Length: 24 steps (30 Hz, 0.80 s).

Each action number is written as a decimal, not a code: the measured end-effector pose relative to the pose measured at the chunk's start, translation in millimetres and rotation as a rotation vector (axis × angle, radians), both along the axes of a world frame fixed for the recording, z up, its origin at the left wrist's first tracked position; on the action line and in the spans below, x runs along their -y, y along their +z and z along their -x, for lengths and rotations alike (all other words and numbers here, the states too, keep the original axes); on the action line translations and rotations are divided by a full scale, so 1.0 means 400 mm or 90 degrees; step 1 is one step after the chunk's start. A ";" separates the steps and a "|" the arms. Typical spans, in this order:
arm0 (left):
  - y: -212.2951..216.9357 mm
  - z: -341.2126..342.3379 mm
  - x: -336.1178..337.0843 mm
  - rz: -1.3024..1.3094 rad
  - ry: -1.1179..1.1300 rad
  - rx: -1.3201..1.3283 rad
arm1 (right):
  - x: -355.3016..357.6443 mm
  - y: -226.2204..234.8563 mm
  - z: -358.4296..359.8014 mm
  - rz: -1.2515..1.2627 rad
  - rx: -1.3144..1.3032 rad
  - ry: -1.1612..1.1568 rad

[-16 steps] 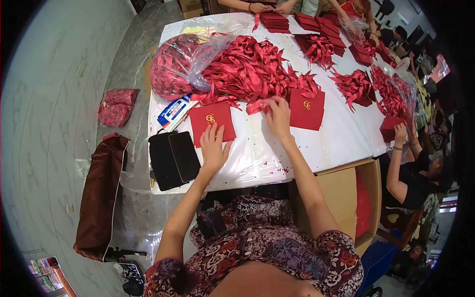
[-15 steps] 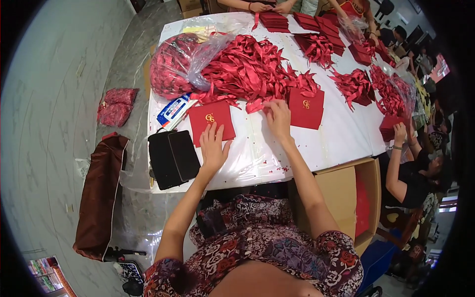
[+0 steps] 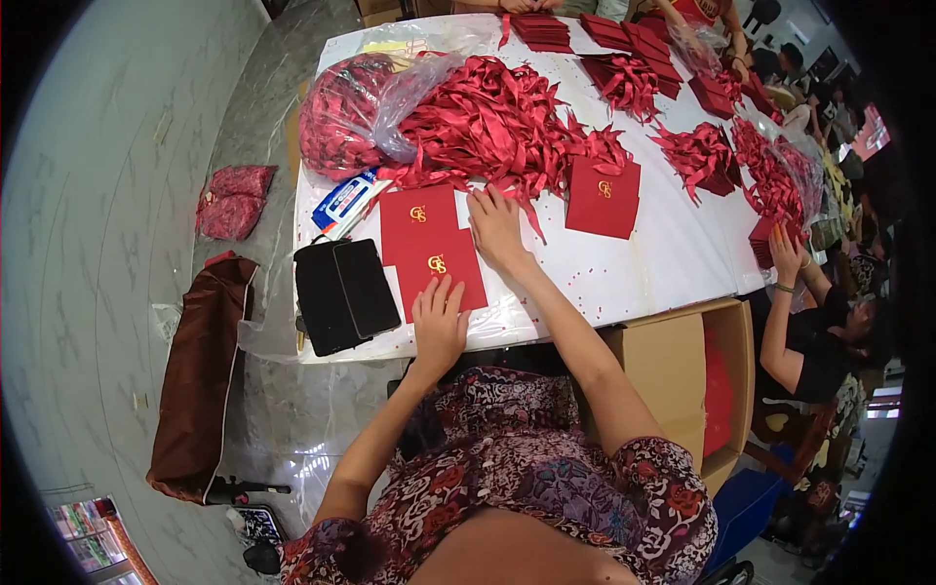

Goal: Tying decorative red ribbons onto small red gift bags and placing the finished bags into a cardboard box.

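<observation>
Two flat red pieces with gold emblems lie overlapped in front of me; whether they are cards or folded bags I cannot tell. My left hand [image 3: 441, 317] rests its outstretched fingers on the near edge of the lower red piece [image 3: 466, 281]. Beside the right edge of the upper red piece [image 3: 402, 234], my right hand [image 3: 497, 232] lies with fingers extended, close to the loose red ribbons [image 3: 487, 122]. Any ribbon under its fingertips is hidden. Further right sits a small stack of red pieces [image 3: 603, 200] with the same emblem.
A black case [image 3: 336, 297] and a blue-and-white packet [image 3: 343, 205] lie left of the red pieces. Behind them bulges a clear bag of ribbons [image 3: 341, 117]. An open cardboard box [image 3: 663, 375] stands at the table's near right. Other people work at the far and right sides.
A second red piece now overlaps the first, nearer to me. My left hand has moved nearer and slightly right; my right hand has shifted left, away from the right-hand stack.
</observation>
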<state>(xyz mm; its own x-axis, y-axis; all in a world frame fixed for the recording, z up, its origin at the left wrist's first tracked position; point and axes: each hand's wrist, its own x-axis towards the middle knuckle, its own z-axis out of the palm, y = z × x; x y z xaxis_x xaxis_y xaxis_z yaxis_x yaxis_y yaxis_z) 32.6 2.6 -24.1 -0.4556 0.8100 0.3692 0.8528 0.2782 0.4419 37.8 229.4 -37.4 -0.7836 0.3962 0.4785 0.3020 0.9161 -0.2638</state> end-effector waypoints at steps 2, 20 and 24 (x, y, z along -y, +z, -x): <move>0.005 -0.018 0.015 -0.001 -0.001 0.003 | 0.008 0.002 -0.006 -0.017 0.006 -0.007; 0.057 -0.075 0.060 -0.003 -0.097 0.055 | 0.193 0.077 -0.373 0.214 -0.143 -0.117; 0.105 -0.067 -0.017 -0.055 -0.128 0.149 | 0.231 0.135 -0.376 0.338 -0.175 -0.092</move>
<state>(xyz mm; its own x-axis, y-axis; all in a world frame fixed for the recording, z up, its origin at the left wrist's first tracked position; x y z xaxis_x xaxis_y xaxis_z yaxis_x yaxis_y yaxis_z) 59.6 9.5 17.9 -0.3702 0.8626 0.3447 0.7595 0.0674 0.6471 188.2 137.0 16.5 -0.5804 0.7287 0.3635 0.2696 0.5931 -0.7586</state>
